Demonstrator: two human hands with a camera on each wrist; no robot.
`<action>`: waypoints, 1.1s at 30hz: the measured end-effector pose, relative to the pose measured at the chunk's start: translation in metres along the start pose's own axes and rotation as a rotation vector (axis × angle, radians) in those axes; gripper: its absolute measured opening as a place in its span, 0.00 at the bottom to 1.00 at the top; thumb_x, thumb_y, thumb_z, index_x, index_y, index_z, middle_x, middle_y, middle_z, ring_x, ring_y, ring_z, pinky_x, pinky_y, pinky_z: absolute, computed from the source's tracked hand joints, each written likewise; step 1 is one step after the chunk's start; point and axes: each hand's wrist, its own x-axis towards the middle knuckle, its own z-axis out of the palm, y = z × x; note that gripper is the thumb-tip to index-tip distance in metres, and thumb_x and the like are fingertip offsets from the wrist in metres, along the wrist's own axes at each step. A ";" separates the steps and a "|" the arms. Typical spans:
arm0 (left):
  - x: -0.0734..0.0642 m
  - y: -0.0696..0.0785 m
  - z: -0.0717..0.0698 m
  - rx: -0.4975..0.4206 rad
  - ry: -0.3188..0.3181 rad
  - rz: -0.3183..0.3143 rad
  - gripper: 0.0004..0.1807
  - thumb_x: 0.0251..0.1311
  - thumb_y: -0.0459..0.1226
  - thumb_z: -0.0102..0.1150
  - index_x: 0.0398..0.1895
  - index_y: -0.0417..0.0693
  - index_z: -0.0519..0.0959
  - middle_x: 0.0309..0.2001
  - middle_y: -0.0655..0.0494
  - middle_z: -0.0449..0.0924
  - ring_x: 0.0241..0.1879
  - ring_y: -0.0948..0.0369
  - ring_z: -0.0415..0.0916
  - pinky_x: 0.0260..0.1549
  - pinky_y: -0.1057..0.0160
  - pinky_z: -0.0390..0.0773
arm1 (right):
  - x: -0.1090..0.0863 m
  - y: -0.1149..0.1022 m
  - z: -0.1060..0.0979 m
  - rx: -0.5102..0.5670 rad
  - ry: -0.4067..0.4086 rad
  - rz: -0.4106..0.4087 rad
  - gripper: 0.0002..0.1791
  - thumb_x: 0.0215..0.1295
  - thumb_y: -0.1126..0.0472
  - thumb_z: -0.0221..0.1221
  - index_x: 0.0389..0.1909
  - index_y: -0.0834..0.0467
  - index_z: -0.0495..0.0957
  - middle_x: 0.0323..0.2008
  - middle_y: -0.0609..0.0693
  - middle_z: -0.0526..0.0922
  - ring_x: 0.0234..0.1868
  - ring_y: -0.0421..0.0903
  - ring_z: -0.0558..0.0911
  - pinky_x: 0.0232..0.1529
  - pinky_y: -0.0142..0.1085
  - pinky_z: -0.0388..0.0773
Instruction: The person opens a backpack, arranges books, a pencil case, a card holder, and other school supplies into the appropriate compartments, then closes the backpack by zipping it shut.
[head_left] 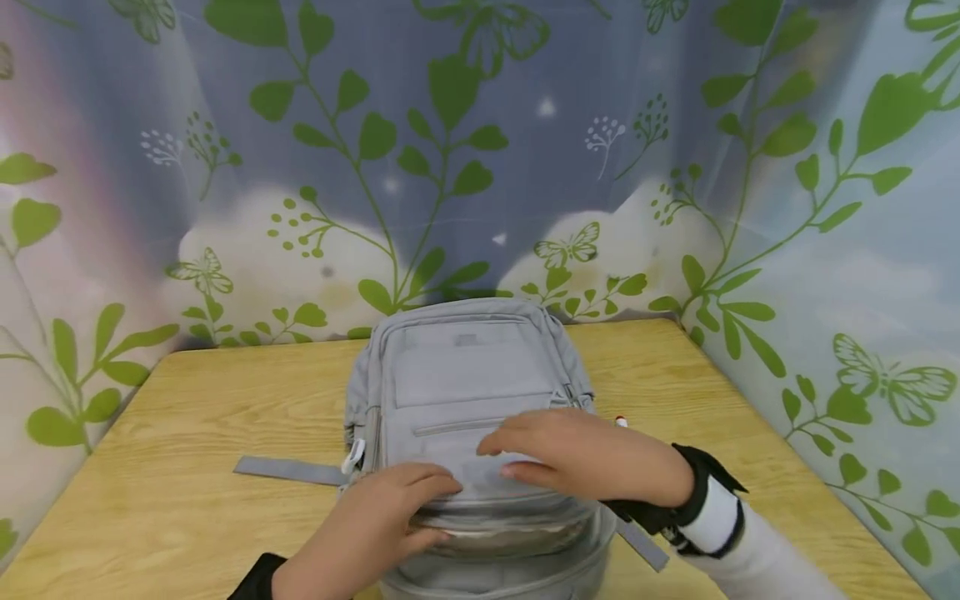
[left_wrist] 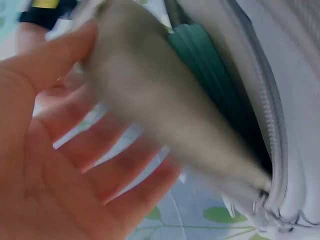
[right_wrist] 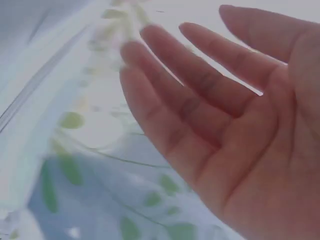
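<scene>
A light grey backpack (head_left: 468, 375) lies on the table with its unzipped main compartment gaping at the near end. My left hand (head_left: 367, 529) holds the edge of the front flap (left_wrist: 140, 95), thumb on the inner side and fingers on the outer face. Inside the opening, a green layered item (left_wrist: 202, 62) shows beside the zipper (left_wrist: 267, 107). Over the small front pocket zip (head_left: 450, 427), my right hand (head_left: 592, 457) hovers with its fingers loosely extended. Its palm and fingers hold nothing in the right wrist view.
The wooden table (head_left: 225, 400) carries the pack. Grey straps (head_left: 288, 469) stick out on both sides. A white clip (head_left: 354, 457) hangs at the pack's left edge, and a small red-tipped white item (head_left: 621, 422) lies on its right. A leaf-patterned curtain (head_left: 450, 167) surrounds the table.
</scene>
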 end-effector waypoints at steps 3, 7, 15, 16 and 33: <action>-0.009 -0.009 -0.008 -0.120 -0.032 -0.114 0.13 0.57 0.47 0.61 0.44 0.58 0.79 0.44 0.66 0.80 0.42 0.66 0.78 0.38 0.67 0.78 | 0.023 0.020 0.002 -0.102 -0.065 0.043 0.20 0.68 0.55 0.54 0.59 0.53 0.71 0.58 0.50 0.75 0.57 0.45 0.76 0.54 0.35 0.74; -0.014 -0.027 -0.015 -0.058 0.074 -0.336 0.07 0.60 0.36 0.58 0.40 0.58 0.79 0.40 0.61 0.79 0.33 0.67 0.76 0.26 0.71 0.72 | 0.051 0.044 0.012 -0.204 -0.170 0.132 0.30 0.65 0.49 0.56 0.67 0.52 0.62 0.69 0.52 0.61 0.70 0.51 0.61 0.67 0.44 0.62; -0.019 -0.057 0.004 0.114 0.021 -0.438 0.17 0.52 0.35 0.65 0.48 0.48 0.77 0.41 0.51 0.77 0.29 0.64 0.74 0.24 0.66 0.72 | 0.070 0.065 0.027 -0.085 -0.249 0.286 0.40 0.63 0.42 0.55 0.72 0.46 0.50 0.74 0.51 0.45 0.75 0.55 0.44 0.71 0.52 0.47; -0.019 -0.059 0.008 0.125 0.027 -0.439 0.16 0.52 0.36 0.65 0.46 0.49 0.78 0.39 0.52 0.76 0.28 0.64 0.72 0.23 0.67 0.70 | 0.070 0.065 0.027 -0.072 -0.248 0.286 0.40 0.63 0.42 0.55 0.72 0.46 0.50 0.74 0.51 0.45 0.75 0.55 0.44 0.71 0.52 0.46; -0.033 -0.043 0.022 0.157 -0.054 -0.453 0.16 0.55 0.32 0.59 0.16 0.53 0.65 0.16 0.62 0.60 0.16 0.67 0.56 0.16 0.69 0.58 | 0.078 0.071 0.040 -0.075 -0.211 0.308 0.44 0.59 0.39 0.57 0.73 0.41 0.48 0.75 0.45 0.42 0.75 0.53 0.40 0.70 0.59 0.41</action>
